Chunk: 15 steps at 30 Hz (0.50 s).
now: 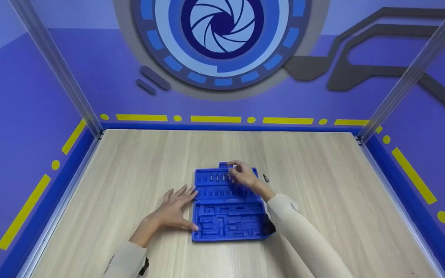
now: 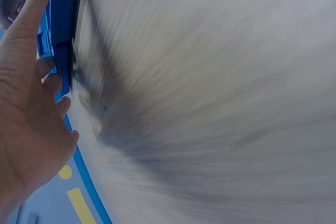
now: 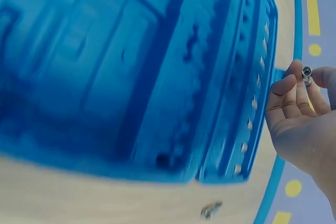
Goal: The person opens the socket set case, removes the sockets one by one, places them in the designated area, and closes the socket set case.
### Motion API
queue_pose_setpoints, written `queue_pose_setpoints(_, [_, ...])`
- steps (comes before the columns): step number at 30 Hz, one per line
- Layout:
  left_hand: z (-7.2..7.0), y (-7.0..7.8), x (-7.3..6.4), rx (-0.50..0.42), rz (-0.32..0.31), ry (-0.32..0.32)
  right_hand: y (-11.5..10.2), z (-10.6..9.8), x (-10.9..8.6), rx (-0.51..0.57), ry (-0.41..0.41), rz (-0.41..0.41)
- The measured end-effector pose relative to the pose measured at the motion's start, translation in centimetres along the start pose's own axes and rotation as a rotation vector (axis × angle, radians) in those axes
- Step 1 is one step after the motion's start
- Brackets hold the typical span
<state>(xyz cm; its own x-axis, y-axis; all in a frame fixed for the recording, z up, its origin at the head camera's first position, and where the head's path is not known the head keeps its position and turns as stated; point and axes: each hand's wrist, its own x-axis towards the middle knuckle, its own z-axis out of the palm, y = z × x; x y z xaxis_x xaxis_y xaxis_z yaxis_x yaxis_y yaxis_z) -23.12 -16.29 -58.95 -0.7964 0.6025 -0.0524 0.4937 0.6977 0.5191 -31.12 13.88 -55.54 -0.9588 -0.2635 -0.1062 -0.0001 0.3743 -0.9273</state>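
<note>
A blue plastic tool case (image 1: 228, 221) lies opened flat on the table, its moulded slots facing up. My right hand (image 1: 242, 174) is over the case's far row and pinches a small metal socket (image 3: 307, 75) between thumb and fingertips. Several metal sockets (image 3: 254, 102) sit in a line in that far row. My left hand (image 1: 176, 206) rests at the case's left side with fingers spread, the thumb at the near half and fingertips at the far half. Another small metal piece (image 1: 266, 178) lies loose on the table, just right of the case.
The case stands on a light wood-grain table (image 1: 137, 154). Blue printed panels (image 1: 214, 106) with yellow marks rise behind and on both sides, with metal posts (image 1: 62, 71) at the back corners. The case's near half holds vacant moulded recesses.
</note>
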Motion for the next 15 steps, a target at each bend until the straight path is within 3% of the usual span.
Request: queue_pose_setpoints(15, [0.0,0.0,-0.1,0.009,0.0,-0.002,3.0,-8.0,-2.9,-0.007,0.026,0.04])
